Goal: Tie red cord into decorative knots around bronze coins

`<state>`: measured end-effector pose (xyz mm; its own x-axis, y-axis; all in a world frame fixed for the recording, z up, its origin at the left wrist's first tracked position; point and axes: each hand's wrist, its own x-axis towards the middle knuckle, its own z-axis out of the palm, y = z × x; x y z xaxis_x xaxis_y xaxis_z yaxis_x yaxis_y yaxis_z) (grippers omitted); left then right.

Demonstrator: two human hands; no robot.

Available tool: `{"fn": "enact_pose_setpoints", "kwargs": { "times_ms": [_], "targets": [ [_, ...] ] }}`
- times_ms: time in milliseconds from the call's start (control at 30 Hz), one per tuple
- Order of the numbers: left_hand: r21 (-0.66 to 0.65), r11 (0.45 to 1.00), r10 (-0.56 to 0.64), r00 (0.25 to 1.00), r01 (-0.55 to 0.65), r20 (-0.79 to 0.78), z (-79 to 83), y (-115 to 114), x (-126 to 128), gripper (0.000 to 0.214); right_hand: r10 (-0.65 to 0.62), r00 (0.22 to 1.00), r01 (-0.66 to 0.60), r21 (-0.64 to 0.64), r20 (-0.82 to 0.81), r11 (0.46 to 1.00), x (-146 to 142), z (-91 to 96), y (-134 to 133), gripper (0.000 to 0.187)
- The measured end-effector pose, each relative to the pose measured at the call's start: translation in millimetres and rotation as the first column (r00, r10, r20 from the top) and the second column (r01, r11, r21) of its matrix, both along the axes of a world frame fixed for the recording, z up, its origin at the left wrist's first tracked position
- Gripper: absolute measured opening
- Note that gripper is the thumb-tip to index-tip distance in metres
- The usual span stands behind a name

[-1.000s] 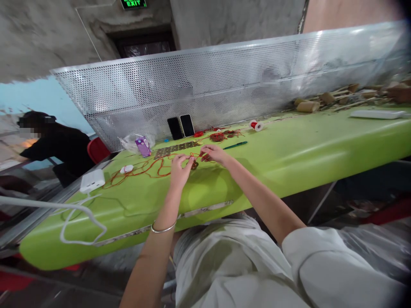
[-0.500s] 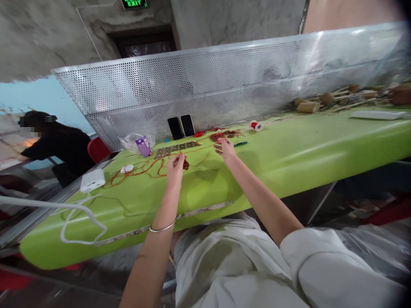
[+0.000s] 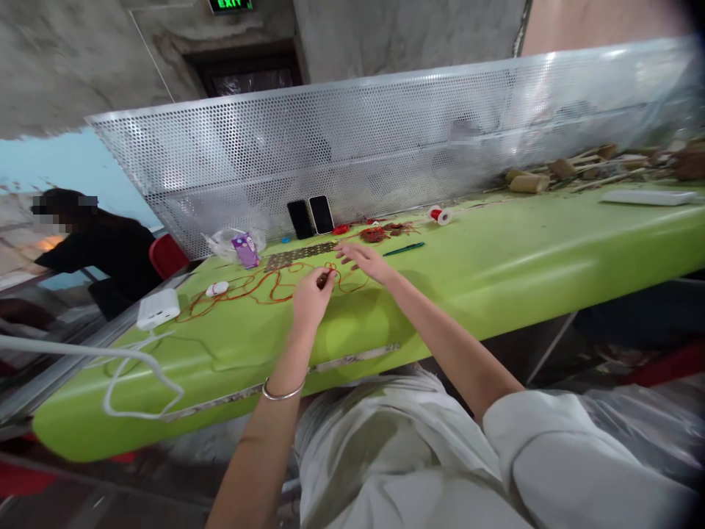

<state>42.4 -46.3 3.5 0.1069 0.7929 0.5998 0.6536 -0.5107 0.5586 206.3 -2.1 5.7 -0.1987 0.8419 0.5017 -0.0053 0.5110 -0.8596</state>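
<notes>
My left hand [image 3: 312, 300] is closed on a small dark brown piece [image 3: 322, 280], with a loop of red cord [image 3: 330, 267] rising at the fingertips. What the piece is made of is too small to tell. My right hand [image 3: 363, 263] hovers just to the right, fingers stretched out and apart, nothing visibly held. Long orange-red cords [image 3: 269, 285] trail over the green table [image 3: 468, 286] to the left. Behind my hands lies a patterned brown strip [image 3: 297, 256]. A dark green pen [image 3: 404, 249] rests right of my right hand.
Reddish-brown corded pieces [image 3: 374, 234] lie near a spool of red thread [image 3: 439, 216]. Two phones [image 3: 322, 214] lean on the perforated metal screen [image 3: 385, 139]. A purple box [image 3: 245, 250], a white power bank [image 3: 158, 308] and a white cable [image 3: 137, 353] are leftward. A person [image 3: 99, 242] sits beyond.
My right hand has moved left, away from the pen and close to my left hand. My left hand has shifted slightly right and turned, still holding the brown piece.
</notes>
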Motion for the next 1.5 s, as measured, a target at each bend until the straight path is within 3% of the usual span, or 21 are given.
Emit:
{"fn": "enact_pose_setpoints", "kwargs": {
  "times_ms": [133, 333, 567, 933, 1500],
  "targets": [
    [0.02, 1.0, -0.015, 0.993, 0.018, -0.119, 0.5, -2, 4, 0.022, 0.08, 0.989, -0.091, 0.084, 0.124, 0.992, -2, -0.5, -4, 0.022],
    [0.041, 0.998, -0.03, 0.987, 0.037, -0.159, -1.4, 0, 4, 0.018, 0.1, 0.98, -0.118, 0.095, 0.174, 0.988, 0, -1.9, 3, 0.012],
    [0.111, 0.993, -0.027, 0.998, 0.032, -0.05, -1.0, -3, 5, 0.01, 0.098, 0.983, -0.102, 0.024, 0.152, 0.994, 3, -4.4, 8, 0.015],
    [0.176, 0.977, -0.135, 0.986, 0.117, 0.094, 0.2, -4, 5, 0.005, 0.175, 0.98, -0.168, -0.081, 0.092, 0.982, 5, -0.9, 1, 0.021],
    [0.198, 0.971, -0.163, 0.975, 0.131, 0.152, -1.3, -3, 4, 0.004, 0.228, 0.971, -0.221, -0.104, 0.064, 0.97, 5, 1.0, -3, 0.02]
  ]
}}
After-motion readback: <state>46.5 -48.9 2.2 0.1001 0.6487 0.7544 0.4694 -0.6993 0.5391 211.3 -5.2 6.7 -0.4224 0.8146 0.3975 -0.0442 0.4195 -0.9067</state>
